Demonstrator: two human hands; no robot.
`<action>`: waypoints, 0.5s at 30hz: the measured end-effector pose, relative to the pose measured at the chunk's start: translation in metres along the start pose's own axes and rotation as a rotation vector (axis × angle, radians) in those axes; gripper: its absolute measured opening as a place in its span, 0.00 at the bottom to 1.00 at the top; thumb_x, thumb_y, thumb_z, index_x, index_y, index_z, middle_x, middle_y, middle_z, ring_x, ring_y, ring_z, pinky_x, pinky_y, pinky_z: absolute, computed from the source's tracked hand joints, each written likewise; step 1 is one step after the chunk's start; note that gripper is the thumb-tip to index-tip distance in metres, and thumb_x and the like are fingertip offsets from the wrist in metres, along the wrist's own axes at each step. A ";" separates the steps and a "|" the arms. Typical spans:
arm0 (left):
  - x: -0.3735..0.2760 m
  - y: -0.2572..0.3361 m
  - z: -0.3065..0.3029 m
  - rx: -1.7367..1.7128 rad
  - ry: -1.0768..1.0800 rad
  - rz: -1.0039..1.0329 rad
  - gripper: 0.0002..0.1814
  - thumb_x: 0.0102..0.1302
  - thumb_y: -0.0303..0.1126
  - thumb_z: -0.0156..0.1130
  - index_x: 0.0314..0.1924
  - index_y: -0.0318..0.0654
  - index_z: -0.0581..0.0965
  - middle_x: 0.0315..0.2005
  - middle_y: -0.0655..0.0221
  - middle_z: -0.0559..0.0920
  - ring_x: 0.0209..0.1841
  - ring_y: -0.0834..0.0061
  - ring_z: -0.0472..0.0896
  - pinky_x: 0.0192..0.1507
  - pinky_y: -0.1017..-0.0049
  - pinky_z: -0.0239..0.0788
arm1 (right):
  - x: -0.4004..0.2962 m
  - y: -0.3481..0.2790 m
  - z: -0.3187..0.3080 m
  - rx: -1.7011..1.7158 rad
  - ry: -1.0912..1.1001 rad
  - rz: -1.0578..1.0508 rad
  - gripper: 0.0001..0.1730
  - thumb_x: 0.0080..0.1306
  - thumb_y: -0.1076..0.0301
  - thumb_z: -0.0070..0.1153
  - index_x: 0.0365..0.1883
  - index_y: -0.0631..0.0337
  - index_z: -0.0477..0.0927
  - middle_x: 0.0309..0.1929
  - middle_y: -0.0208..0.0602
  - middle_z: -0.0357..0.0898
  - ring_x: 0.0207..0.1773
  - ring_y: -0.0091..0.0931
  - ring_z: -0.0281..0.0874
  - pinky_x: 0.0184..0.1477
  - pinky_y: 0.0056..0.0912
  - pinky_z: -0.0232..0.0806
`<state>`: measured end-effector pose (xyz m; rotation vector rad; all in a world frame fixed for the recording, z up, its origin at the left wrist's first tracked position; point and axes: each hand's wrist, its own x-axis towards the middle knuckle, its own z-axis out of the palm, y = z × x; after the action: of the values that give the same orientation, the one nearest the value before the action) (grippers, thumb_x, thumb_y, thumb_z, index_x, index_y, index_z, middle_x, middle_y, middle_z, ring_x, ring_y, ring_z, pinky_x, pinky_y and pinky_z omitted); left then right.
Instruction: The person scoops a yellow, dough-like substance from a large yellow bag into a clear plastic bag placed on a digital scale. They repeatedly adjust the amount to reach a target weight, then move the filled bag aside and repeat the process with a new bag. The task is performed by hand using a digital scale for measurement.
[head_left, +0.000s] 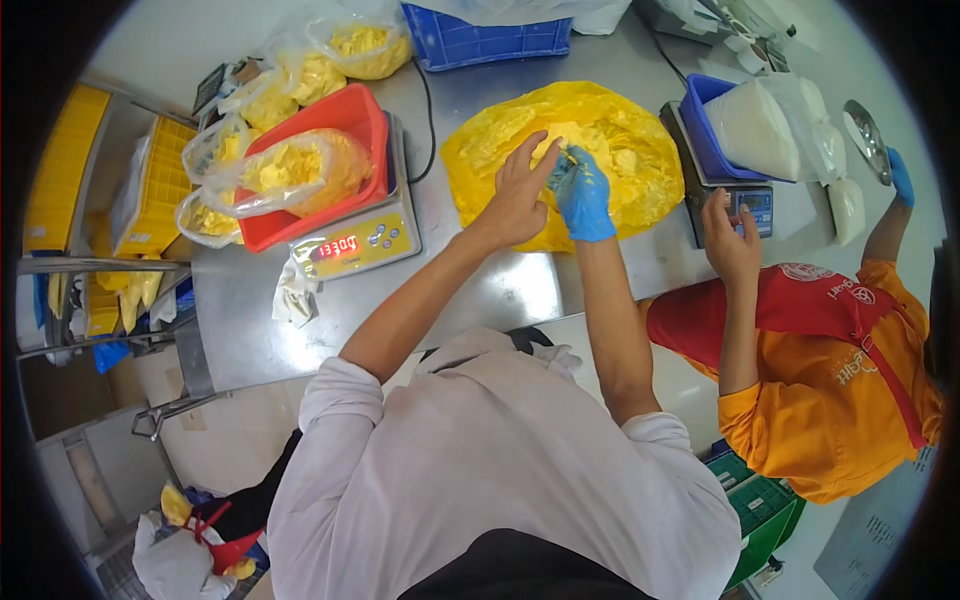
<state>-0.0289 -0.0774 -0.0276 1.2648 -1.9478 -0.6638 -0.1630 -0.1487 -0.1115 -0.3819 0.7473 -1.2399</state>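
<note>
My left hand (517, 199), bare, hovers over the near left part of a yellow plastic bag (480, 142) spread on the steel table, its fingers apart with nothing between them. In a blue glove, my right hand (581, 195) is curled at the middle of the bag, beside pale yellow crumbly material (619, 142); bits of it stick to the glove. What lies inside the curled fingers is hidden. To the left, a red plastic basket (371, 127) rests tilted on a digital scale (401, 236) with a lit display, holding a clear bag of yellow pieces (337, 169).
More yellow-filled bags (371, 49) line the table's back left. A blue crate (491, 41) stands behind. At right, a co-worker in orange holds a metal scoop or bowl (870, 142) near a blue basket (697, 94) on another scale (754, 210). A white cloth (294, 296) lies near left.
</note>
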 end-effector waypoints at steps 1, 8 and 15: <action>0.001 0.004 0.003 0.061 -0.019 0.037 0.47 0.45 0.17 0.50 0.71 0.42 0.58 0.71 0.50 0.51 0.73 0.47 0.48 0.72 0.53 0.40 | 0.005 0.006 -0.005 0.056 -0.030 -0.020 0.20 0.75 0.59 0.42 0.59 0.60 0.70 0.61 0.39 0.71 0.58 0.33 0.71 0.58 0.41 0.68; 0.009 0.021 -0.014 0.657 -0.073 0.223 0.34 0.51 0.21 0.58 0.62 0.42 0.72 0.73 0.56 0.51 0.75 0.53 0.46 0.72 0.46 0.35 | 0.003 0.010 0.012 0.206 -0.062 0.020 0.21 0.74 0.59 0.40 0.59 0.60 0.71 0.56 0.41 0.72 0.56 0.35 0.72 0.56 0.39 0.67; -0.041 0.029 -0.106 0.702 -0.022 0.062 0.18 0.52 0.23 0.57 0.43 0.43 0.85 0.68 0.62 0.65 0.71 0.55 0.57 0.67 0.48 0.49 | 0.024 -0.003 -0.002 -0.780 0.006 -0.358 0.21 0.69 0.56 0.50 0.55 0.59 0.75 0.49 0.38 0.79 0.52 0.33 0.76 0.53 0.35 0.68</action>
<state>0.0493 -0.0326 0.0473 1.5839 -2.3208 0.0664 -0.1636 -0.1723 -0.1186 -1.1897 1.1932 -1.2371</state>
